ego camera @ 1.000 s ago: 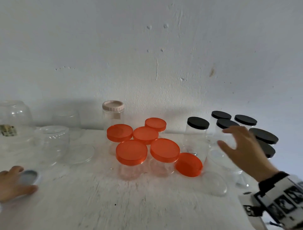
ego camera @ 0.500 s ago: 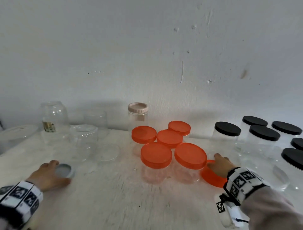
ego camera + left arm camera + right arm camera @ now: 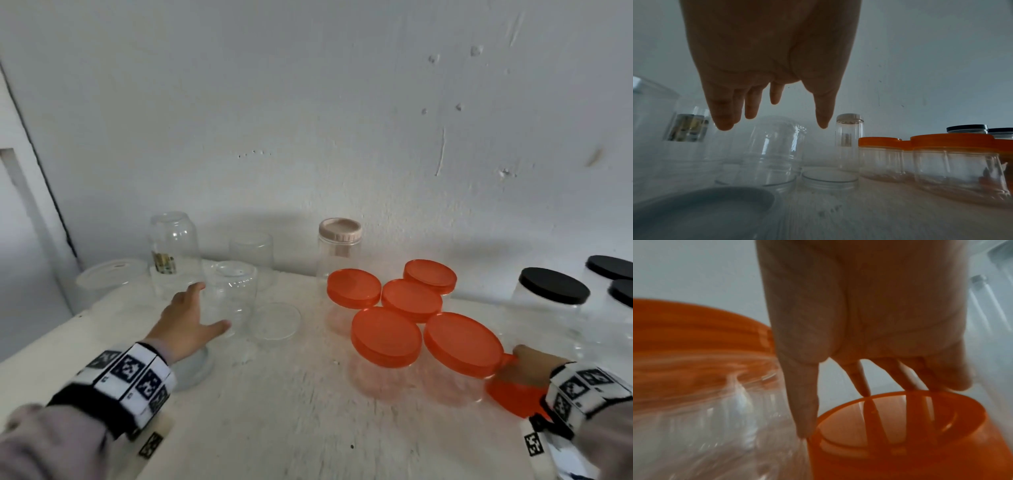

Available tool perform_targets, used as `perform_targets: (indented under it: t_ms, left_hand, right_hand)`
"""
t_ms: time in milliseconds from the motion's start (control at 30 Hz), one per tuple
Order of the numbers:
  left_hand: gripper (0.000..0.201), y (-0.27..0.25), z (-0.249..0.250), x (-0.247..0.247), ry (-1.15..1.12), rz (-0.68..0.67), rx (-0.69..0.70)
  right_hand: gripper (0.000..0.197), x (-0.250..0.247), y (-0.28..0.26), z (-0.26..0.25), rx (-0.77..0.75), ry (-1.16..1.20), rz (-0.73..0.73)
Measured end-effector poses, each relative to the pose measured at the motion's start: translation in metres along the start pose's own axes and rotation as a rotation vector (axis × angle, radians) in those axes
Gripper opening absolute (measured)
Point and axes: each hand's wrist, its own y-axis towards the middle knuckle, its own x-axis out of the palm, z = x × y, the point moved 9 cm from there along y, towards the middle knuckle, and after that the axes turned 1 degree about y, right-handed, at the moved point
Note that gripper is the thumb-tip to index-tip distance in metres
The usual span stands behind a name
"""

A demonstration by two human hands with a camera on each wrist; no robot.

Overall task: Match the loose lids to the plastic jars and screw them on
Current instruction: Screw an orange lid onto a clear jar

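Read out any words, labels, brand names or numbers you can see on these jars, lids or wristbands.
None can be read.
Label on the upturned clear jar: colours only, too blurred.
Small label on the beige-lidded jar: too small.
Wristbands: black-and-white square marker patterns, no legible text.
Orange lids and black lids: plain.

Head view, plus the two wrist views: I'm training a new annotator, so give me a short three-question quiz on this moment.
1. True or false: the left hand holds a lid.
2. Which lid does the right hand grip? A) black lid B) loose orange lid C) beige lid
3. Fill in: the upside-down clear jar just ahead of the left hand stands beside a flat ____ lid on the white table.

Key: 1 false, its fingers are spread and empty; 2 B; 3 clear.
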Motion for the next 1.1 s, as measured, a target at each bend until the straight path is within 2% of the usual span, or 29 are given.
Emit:
perform_targets:
  t_ms: [133, 333, 433, 533, 633, 800, 967, 1100]
  left_hand:
    - [0.09, 0.023, 0.015, -0.004, 0.008, 0.001, 0.033]
    - [0.09, 0.06, 0.025, -0.011, 0.016, 0.065, 0.026]
    - [0.098, 0.076, 0.032, -0.01, 0.079, 0.068, 0.069]
    - [0.109, 0.087, 0.03, -0.001, 0.164, -0.019, 0.046]
    - [0.107, 0.092, 0.023, 0.007, 0.18, -0.081, 0.028]
    - [0.107, 0.095, 0.018, 0.0, 0.143, -0.063, 0.057]
    - [0.116, 0.095, 0.021, -0.012, -0.016, -0.063, 0.089]
    - [0.12, 0.087, 0.026, -0.009, -0.162, -0.201, 0.115]
  right_hand:
    - [0.078, 0.003, -0.008, 0.002, 0.034, -0.067, -0.032]
    - [0.081, -0.013, -0.036, -0.01, 0.045, -0.125, 0.05]
    - [0.083, -0.033, -0.053, -0.017, 0.043, -0.193, 0.124]
    - [0.094, -0.054, -0.07, -0.018, 0.076, -0.221, 0.196]
    - [0.103, -0.069, -0.081, -0.019, 0.075, -0.195, 0.266]
    - [0.111, -0.085, -0.096, -0.026, 0.079, -0.169, 0.433]
    - [0.108, -0.091, -0.113, -0.052, -0.038, 0.033, 0.627]
    - [0.114, -0.079, -0.124, -0.092, -0.187, 0.123, 0.634]
